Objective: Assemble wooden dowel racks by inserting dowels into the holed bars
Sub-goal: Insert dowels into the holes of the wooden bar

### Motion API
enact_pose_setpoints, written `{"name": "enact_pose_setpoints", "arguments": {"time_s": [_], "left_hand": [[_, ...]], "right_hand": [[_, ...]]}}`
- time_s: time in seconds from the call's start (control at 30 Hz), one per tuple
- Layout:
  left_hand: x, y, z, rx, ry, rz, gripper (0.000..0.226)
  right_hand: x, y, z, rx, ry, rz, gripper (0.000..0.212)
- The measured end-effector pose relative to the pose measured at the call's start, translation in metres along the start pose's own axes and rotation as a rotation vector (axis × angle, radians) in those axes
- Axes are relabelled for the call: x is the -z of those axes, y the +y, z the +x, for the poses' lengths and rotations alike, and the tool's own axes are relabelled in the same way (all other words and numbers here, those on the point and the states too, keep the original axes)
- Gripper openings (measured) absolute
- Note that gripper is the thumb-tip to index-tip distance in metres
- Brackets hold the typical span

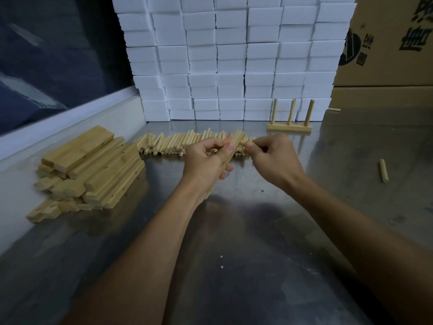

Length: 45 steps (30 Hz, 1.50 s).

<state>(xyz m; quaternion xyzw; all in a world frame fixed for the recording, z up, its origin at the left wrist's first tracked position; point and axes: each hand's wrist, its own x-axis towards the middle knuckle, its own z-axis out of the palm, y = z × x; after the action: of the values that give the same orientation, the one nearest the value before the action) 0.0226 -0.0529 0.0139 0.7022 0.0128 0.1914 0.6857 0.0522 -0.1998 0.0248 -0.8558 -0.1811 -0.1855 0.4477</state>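
My left hand [206, 158] grips a holed wooden bar [235, 146], tilted with its far end raised above the steel table. My right hand [271, 154] pinches a short dowel [243, 141] whose tip meets the side of the bar near its upper end. Behind my hands lies a long row of loose dowels [173, 143]. A stack of holed bars [93, 170] is piled at the left. One finished rack [290, 119] with three upright dowels stands at the back.
A wall of white foam blocks [229, 57] rises behind the table. Cardboard boxes [386, 50] stand at the right. A single dowel [383, 170] lies on the steel table [234, 242] to the right; another lies [334, 109] by the boxes.
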Motion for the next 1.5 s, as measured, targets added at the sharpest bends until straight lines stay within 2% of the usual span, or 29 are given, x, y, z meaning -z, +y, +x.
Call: {"name": "enact_pose_setpoints", "arguments": {"time_s": [0.07, 0.2, 0.43, 0.5, 0.6, 0.63, 0.77, 0.83, 0.93, 0.97, 1.03, 1.1, 1.17, 1.37, 1.5], "left_hand": [[-0.002, -0.001, 0.000, -0.011, 0.005, 0.017, 0.014], [-0.003, -0.002, 0.000, -0.044, 0.006, 0.030, 0.010], [0.000, -0.004, 0.002, -0.121, -0.018, 0.080, 0.011], [-0.003, -0.006, 0.003, -0.107, -0.030, 0.077, 0.011], [-0.006, -0.009, 0.004, -0.096, -0.085, 0.096, 0.016], [-0.005, -0.010, 0.004, -0.092, -0.113, 0.122, 0.020], [-0.001, -0.012, 0.003, -0.029, -0.208, 0.151, 0.038], [0.001, -0.012, 0.004, 0.037, -0.154, 0.046, 0.036], [0.006, -0.012, 0.011, 0.194, -0.009, -0.222, 0.031], [0.008, -0.013, 0.013, 0.245, 0.028, -0.303, 0.032], [0.011, -0.015, 0.016, 0.313, 0.065, -0.416, 0.034], [0.012, -0.016, 0.015, 0.341, 0.072, -0.484, 0.034], [0.011, -0.016, 0.015, 0.344, 0.065, -0.509, 0.033], [0.011, -0.017, 0.016, 0.344, 0.062, -0.508, 0.032], [0.012, -0.019, 0.016, 0.342, 0.052, -0.503, 0.035]], "right_hand": [[0.003, 0.000, 0.000, -0.084, -0.017, 0.080, 0.035], [0.005, -0.004, -0.001, -0.107, -0.035, 0.071, 0.035], [0.018, 0.000, 0.007, -0.481, -0.344, 0.594, 0.029], [0.016, 0.003, 0.007, -0.467, -0.295, 0.504, 0.031], [0.011, 0.009, 0.004, -0.292, -0.131, 0.167, 0.034], [0.009, 0.010, 0.004, -0.244, -0.087, 0.126, 0.034], [0.012, 0.013, 0.008, -0.175, 0.023, 0.230, 0.029], [0.015, 0.013, 0.010, -0.188, 0.043, 0.336, 0.030], [0.020, 0.022, 0.017, -0.359, 0.059, 0.496, 0.047], [0.021, 0.026, 0.019, -0.418, 0.057, 0.478, 0.048], [0.016, 0.036, 0.021, -0.439, 0.055, 0.333, 0.035], [0.008, 0.046, 0.027, -0.334, 0.054, 0.031, 0.020], [-0.001, 0.050, 0.038, -0.223, 0.056, -0.195, 0.015], [-0.027, 0.048, 0.073, -0.140, -0.076, -0.569, 0.027], [-0.034, 0.049, 0.080, -0.200, -0.163, -0.617, 0.012]]}}
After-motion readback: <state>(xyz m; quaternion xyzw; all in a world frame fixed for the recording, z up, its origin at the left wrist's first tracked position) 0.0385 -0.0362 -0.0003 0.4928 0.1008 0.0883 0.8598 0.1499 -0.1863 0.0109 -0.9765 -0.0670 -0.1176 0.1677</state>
